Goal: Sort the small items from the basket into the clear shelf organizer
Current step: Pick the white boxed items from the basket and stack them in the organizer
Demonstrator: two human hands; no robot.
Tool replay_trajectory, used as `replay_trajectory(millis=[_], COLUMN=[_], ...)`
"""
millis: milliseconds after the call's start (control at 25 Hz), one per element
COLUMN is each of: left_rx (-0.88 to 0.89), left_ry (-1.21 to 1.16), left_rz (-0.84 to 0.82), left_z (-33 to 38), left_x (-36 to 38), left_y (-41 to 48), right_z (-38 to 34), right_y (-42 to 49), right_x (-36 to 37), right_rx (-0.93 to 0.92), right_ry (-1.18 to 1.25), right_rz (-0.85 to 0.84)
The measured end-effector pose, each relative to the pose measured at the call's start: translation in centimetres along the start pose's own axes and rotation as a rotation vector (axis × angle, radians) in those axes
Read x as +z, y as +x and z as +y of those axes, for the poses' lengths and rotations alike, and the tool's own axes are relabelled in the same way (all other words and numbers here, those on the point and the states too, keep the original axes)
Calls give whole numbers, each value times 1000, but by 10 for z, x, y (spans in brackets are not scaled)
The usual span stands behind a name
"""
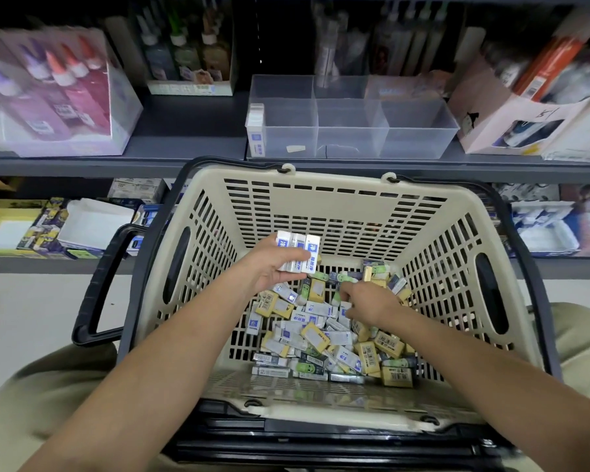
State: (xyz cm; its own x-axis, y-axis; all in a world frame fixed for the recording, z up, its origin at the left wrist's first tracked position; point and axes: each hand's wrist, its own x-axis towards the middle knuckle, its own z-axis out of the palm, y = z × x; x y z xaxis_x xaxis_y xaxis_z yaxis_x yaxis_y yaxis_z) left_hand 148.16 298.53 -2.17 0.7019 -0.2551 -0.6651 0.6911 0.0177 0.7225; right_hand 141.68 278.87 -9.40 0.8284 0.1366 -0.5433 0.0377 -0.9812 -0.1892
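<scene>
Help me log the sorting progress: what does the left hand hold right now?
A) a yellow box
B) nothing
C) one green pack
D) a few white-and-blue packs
D: the left hand has its grip on a few white-and-blue packs, held side by side above the loose pile in the basket.
</scene>
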Motion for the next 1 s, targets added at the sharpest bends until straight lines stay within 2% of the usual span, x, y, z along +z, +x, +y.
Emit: replay_trajectory(millis=[280,400,520,600,760,1000], left_rx=[12,45,100,131,208,367], left_ry=[-15,73,194,230,162,138], left_rz=[20,17,22,6,-22,126], left_z=[5,7,10,16,38,79], left_x=[-2,-2,3,8,8,-30], left_y=[-1,-3,-6,-10,-20,-39], right_z=[1,-2,-14,-24,-38,-58], right_y=[-4,-9,-17,-20,-23,-7], right_x=[-40,-68,-93,-105,-129,-181], right_rx=[0,-13,-70,-102,-158,-253], right_ry=[474,846,1064,1120,1057,1111], right_rz=[98,106,144,190,291,280])
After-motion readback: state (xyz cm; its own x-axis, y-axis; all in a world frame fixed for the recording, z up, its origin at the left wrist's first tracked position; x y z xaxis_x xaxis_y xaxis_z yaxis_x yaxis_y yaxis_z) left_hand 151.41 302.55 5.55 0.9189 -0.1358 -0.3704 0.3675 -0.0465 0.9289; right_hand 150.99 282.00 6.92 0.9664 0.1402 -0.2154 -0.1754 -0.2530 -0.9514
